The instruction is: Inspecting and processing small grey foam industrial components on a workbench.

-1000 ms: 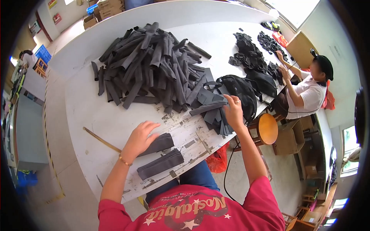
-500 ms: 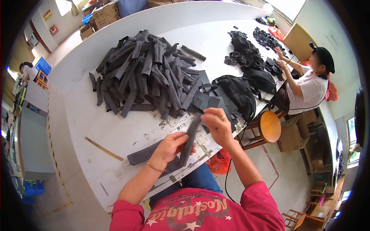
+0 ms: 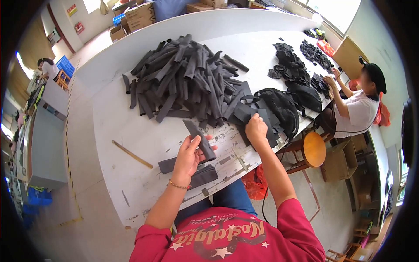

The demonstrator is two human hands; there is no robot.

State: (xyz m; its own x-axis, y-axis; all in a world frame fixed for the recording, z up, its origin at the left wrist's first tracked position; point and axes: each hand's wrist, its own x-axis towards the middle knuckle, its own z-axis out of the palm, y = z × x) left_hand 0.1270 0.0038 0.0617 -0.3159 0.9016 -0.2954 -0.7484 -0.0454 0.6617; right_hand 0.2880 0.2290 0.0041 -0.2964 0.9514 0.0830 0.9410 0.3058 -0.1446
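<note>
In my left hand (image 3: 188, 158) is a folded dark grey fabric strip (image 3: 203, 146), gripped between thumb and fingers above the table's near part. My right hand (image 3: 256, 129) is at the stack of flat dark fabric pieces (image 3: 244, 114), its fingers curled together; whatever they pinch is hidden. Below my left hand lie two folded dark strips, one further left (image 3: 167, 165) and one nearer to me (image 3: 204, 176). A large heap of rolled dark grey strips (image 3: 174, 83) rises beyond both hands.
A thin wooden stick (image 3: 132, 154) lies left on the white table (image 3: 109, 126). Black bags (image 3: 279, 111) sit right of the flat pieces. Further right, a co-worker (image 3: 355, 102) handles small black pieces (image 3: 290, 63). A round wooden stool (image 3: 314, 149) stands by the table's edge.
My right hand has let go of the strip's upper end and moved right and away to the flat pieces. My left hand still holds the strip, now tilted the other way.
</note>
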